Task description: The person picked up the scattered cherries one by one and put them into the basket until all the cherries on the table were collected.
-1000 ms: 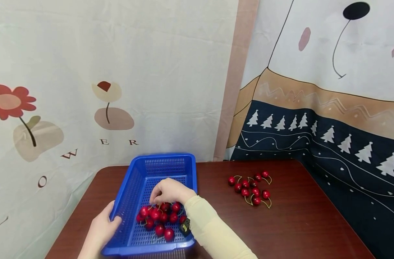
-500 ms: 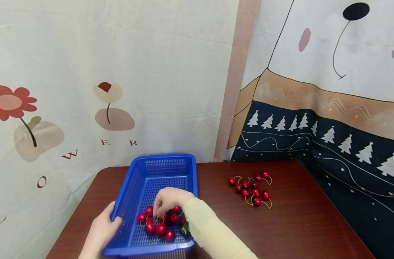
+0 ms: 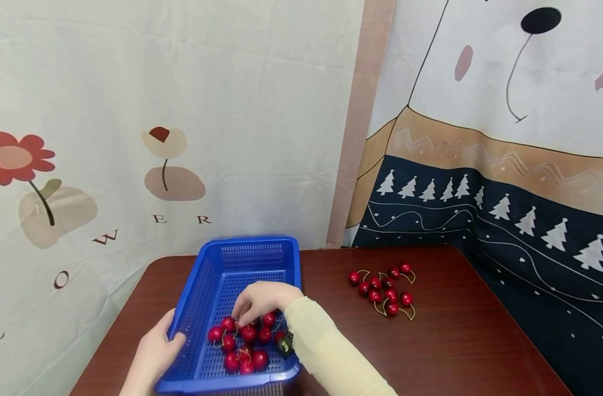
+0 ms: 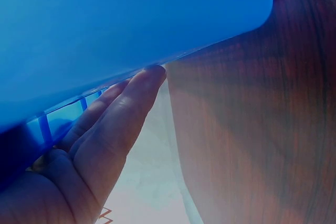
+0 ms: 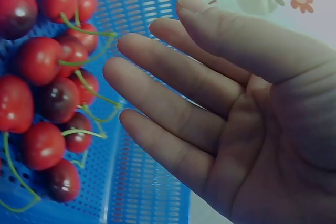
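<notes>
One blue basket (image 3: 217, 275) holds about ten cherries (image 3: 242, 341); about ten more cherries (image 3: 384, 289) lie on the one table (image 3: 455, 341).

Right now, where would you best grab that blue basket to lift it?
Probably by the rim of the blue basket, on its long sides. The lip juts outward, so fingers hook under it, as the left hand does on the left edge. The right hand is inside, over the cherries.

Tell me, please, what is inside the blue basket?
Red cherries with green stems lie inside the blue basket, near its front end. The right hand hovers over them, open, and covers some of them.
</notes>
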Demonstrator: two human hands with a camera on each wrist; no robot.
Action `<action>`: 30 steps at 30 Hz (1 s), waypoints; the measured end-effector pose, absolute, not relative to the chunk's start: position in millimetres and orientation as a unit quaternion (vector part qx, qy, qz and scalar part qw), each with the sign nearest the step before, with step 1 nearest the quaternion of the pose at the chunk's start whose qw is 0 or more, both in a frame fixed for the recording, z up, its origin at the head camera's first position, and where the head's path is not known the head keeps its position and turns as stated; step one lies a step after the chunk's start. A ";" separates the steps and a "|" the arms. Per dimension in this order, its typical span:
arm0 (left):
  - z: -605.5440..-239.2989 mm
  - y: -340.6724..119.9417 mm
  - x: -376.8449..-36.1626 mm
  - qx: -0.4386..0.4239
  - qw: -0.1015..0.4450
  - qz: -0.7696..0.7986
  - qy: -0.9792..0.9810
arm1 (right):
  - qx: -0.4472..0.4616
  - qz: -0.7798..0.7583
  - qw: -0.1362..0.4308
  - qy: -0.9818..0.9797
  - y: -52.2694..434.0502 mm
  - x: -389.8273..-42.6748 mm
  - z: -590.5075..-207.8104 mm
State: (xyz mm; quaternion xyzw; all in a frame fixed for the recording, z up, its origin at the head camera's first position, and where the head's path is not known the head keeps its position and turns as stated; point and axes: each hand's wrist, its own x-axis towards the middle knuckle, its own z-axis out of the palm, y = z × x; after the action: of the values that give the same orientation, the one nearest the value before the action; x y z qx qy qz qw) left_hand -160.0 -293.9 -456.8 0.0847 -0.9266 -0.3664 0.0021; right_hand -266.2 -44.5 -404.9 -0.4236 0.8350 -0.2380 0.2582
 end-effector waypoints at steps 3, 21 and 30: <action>-457.2 -294.0 -160.4 0.084 0.002 -0.364 -0.927 | -0.421 -0.247 0.245 0.837 -41.5 -265.5 -398.3; -458.6 -295.1 -160.4 0.078 0.005 -0.359 -0.930 | -0.387 -0.295 0.112 0.867 -7.3 -266.2 -376.4; -458.2 -295.9 -161.5 0.081 0.000 -0.355 -0.931 | -0.375 -0.331 0.069 0.863 24.4 -263.3 -366.2</action>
State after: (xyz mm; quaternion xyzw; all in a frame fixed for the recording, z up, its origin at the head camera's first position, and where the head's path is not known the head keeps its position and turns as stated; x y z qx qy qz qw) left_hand -161.5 -295.9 -458.2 0.0813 -0.9313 -0.3550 -0.0005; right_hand -263.3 24.4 -366.2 -0.3748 0.8633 -0.3309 0.0693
